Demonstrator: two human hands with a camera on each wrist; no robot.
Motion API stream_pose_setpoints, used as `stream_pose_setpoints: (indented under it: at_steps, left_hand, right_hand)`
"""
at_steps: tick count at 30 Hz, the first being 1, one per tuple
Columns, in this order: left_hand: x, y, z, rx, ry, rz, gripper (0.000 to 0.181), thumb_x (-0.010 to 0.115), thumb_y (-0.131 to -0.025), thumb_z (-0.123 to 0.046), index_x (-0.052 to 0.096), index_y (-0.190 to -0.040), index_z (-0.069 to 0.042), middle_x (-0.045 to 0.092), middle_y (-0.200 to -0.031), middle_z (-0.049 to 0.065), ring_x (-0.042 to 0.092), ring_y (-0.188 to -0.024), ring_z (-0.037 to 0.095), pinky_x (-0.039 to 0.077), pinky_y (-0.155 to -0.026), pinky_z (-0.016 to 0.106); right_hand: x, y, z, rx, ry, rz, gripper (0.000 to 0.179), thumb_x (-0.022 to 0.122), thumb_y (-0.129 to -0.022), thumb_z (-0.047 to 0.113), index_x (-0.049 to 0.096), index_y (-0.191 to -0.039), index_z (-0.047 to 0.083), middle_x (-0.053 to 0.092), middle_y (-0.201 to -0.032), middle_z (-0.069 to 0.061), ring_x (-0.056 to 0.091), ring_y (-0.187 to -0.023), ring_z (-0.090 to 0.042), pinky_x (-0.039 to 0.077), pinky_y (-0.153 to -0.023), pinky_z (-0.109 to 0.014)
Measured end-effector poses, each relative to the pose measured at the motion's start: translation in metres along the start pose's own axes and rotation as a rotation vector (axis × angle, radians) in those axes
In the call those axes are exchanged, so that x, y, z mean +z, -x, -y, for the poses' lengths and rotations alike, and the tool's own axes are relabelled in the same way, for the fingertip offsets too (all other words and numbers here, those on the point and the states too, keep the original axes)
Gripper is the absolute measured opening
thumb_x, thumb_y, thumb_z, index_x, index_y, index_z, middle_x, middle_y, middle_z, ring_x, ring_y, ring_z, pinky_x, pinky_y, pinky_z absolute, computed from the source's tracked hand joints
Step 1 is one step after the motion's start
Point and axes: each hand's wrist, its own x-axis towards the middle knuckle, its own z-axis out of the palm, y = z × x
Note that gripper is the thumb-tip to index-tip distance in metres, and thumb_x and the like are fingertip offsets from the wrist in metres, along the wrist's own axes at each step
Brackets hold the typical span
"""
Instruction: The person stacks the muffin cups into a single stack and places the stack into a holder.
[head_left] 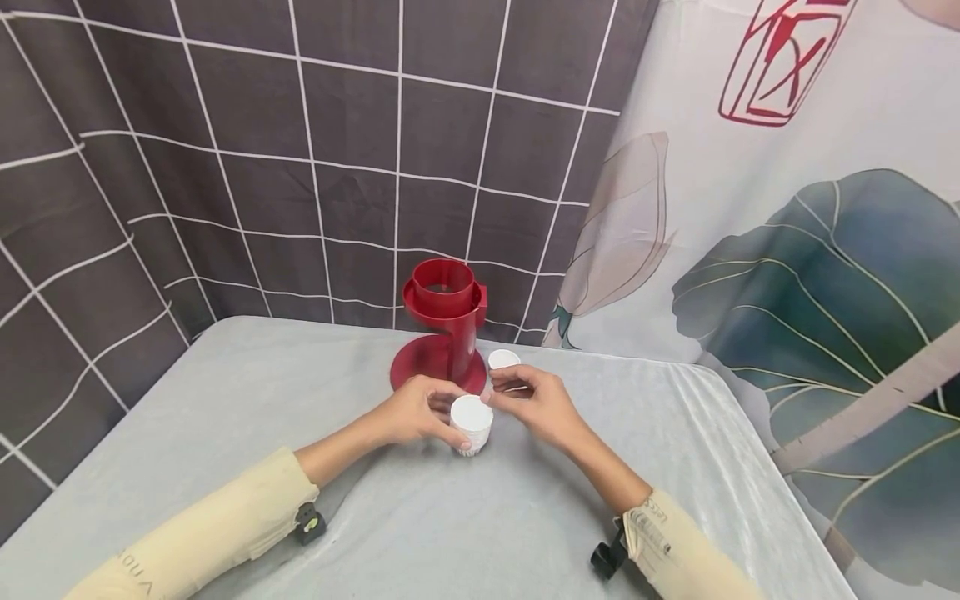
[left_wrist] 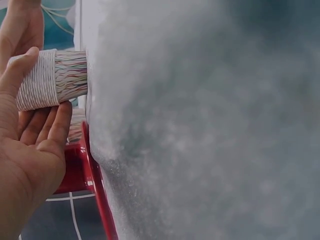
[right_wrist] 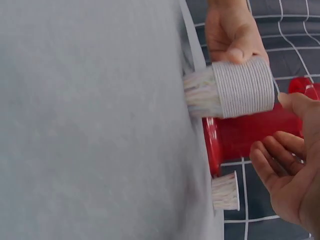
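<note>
A paper cup (head_left: 472, 417) with fine multicoloured lines stands upright in front of me, its upper part ringed by close turns of what looks like white cord (right_wrist: 245, 87). My left hand (head_left: 420, 410) grips it from the left, thumb on the near side and fingers behind. Whether its base rests on the cloth I cannot tell. On the other side, my right hand (head_left: 543, 408) has its thumb tip at the cup's rim, with the other fingers loosely bent and apart from it. A thin pale strand seems to reach that thumb in the right wrist view.
Just behind the hands stands a red holder (head_left: 467, 342) with a round base and a ring-shaped top. A second paper cup (head_left: 504, 358) is to its right, close behind my right fingers. Grey cloth (head_left: 600, 517) covers the table; dark checked fabric (head_left: 345, 167) hangs at the back.
</note>
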Motion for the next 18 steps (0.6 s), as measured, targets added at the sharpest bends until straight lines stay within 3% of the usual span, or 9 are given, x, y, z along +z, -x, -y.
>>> stream_pose_setpoints:
  at_steps: [9, 14, 18]
  left_hand:
    - [0.0, -0.002, -0.002, -0.016, -0.017, 0.01, 0.057, 0.101, -0.083, -0.016, 0.079, -0.134, -0.004, 0.083, -0.124, 0.012, 0.083, -0.111, 0.022, 0.069, -0.098, 0.035]
    - [0.0, 0.0, -0.005, -0.035, -0.03, 0.011, 0.057, 0.101, -0.084, -0.017, 0.079, -0.135, -0.005, 0.082, -0.125, 0.011, 0.082, -0.112, 0.022, 0.069, -0.099, 0.036]
    - [0.001, 0.0, -0.005, -0.035, -0.028, 0.009, 0.057, 0.101, -0.084, -0.016, 0.079, -0.135, -0.005, 0.082, -0.124, 0.011, 0.082, -0.111, 0.021, 0.069, -0.099, 0.036]
  right_hand:
    - [-0.012, -0.017, -0.007, -0.001, 0.076, -0.137, 0.042, 0.09, -0.094, 0.013, 0.079, -0.132, -0.002, 0.083, -0.125, -0.021, 0.082, -0.113, -0.034, 0.067, -0.104, -0.041]
    - [-0.018, -0.029, -0.015, 0.004, 0.144, -0.173, 0.05, 0.088, -0.094, 0.011, 0.074, -0.139, -0.006, 0.08, -0.129, -0.028, 0.078, -0.123, -0.043, 0.062, -0.114, -0.052]
    - [-0.02, -0.037, -0.021, 0.046, 0.215, -0.186, 0.059, 0.088, -0.095, 0.019, 0.07, -0.145, -0.007, 0.076, -0.138, -0.03, 0.075, -0.13, -0.045, 0.059, -0.118, -0.055]
